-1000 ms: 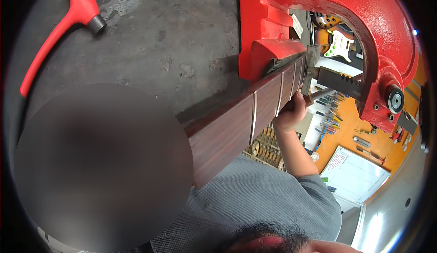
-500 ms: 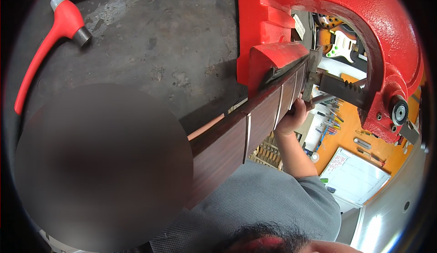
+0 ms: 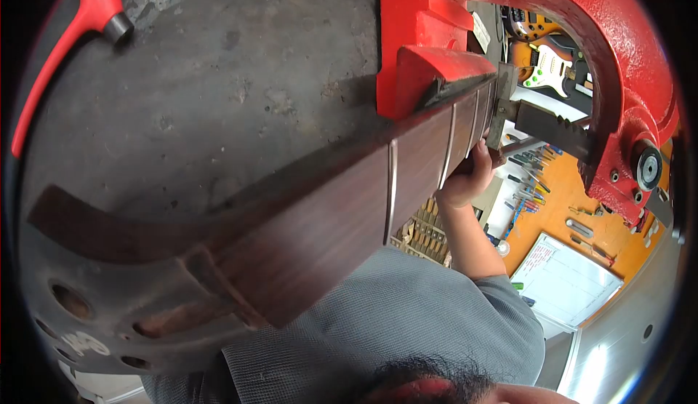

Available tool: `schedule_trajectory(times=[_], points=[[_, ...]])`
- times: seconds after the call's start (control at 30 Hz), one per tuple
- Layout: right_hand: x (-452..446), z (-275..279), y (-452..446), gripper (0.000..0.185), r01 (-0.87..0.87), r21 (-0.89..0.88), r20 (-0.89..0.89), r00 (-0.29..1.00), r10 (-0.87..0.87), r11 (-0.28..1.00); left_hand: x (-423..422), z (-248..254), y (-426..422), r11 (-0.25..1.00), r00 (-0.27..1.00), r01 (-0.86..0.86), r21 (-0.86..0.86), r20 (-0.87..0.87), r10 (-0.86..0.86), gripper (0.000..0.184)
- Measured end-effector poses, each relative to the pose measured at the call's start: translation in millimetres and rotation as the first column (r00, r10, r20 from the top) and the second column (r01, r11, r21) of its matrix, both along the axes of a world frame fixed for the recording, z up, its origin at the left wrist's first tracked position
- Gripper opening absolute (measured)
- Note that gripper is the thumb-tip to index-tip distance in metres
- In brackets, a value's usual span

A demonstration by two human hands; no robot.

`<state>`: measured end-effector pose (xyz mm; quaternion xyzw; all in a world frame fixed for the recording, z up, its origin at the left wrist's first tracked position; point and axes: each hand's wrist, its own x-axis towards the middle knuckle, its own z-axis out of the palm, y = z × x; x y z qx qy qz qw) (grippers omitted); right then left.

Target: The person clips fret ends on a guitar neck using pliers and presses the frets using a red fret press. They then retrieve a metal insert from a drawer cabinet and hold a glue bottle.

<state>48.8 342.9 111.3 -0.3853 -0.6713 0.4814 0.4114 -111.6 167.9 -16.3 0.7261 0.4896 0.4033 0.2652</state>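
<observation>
Can see nearest, at lower left, a dark, worn guitar body with oval holes (image 3: 163, 277), and joined to it a long, red-brown wooden fingerboard (image 3: 313, 233), running up towards the press. On its farther part, already several thin, silver metal strips (image 3: 392, 193), set crosswise; between the nearest one and the body, a wide bare stretch without any strip. From this, seems partly done, with the near part left; cannot tell if the seen strips sit fully down.

Beyond, beside the edge of the fingerboard and close to the end of a slim metal rod (image 3: 525, 144), the right hand (image 3: 471, 182), with thumb raised and the other fingers partly hidden. Cannot tell if pinching the wood or the rod. Cannot see the left hand.

Around the far end of the neck, a big, glossy red C-shaped press (image 3: 643, 48), with a grey metal plate (image 3: 504, 98) close to the strips, crowding this end. On the dark, stained surface (image 3: 240, 62), well apart, a red-handled hammer (image 3: 54, 69). Farthest, guitars (image 3: 547, 69) and an orange tool board (image 3: 560, 208).
</observation>
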Motion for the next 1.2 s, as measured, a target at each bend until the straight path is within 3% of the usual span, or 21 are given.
schedule_trajectory(times=[0.23, 0.37, 0.47, 0.57, 1.07, 1.2], points=[[-1, -1, 4, 0.019, -0.121, 0.083, 0.02, 0.993, 0.12, 0.989, -1, 7, 2, 0.993, 0.991, 0.01, -0.115, -0.131, -0.025, 0.012], [6, -3, 13, 0.018, -0.171, 0.039, -0.003, 0.985, 0.172, 0.984, 6, 0, 3, 0.982, 0.979, 0.035, -0.184, -0.193, -0.071, 0.011], [7, -6, 17, 0.017, -0.175, 0.033, -0.018, 0.984, 0.176, 0.984, 13, -13, 1, 0.993, 0.977, 0.016, -0.121, -0.208, -0.041, 0.013], [7, -6, 20, 0.016, -0.198, 0.031, -0.017, 0.98, 0.199, 0.98, 14, -8, 3, 0.963, 0.958, 0.062, -0.261, -0.257, -0.131, 0.015], [1, -8, 20, 0.015, -0.215, 0.073, 0.0, 0.977, 0.215, 0.974, 22, -23, -7, 0.986, 0.935, -0.013, -0.166, -0.352, -0.047, 0.021], [1, -9, 21, 0.014, -0.225, 0.073, -0.002, 0.974, 0.225, 0.972, 16, -14, -5, 0.972, 0.943, 0.027, -0.232, -0.316, -0.102, 0.021]])
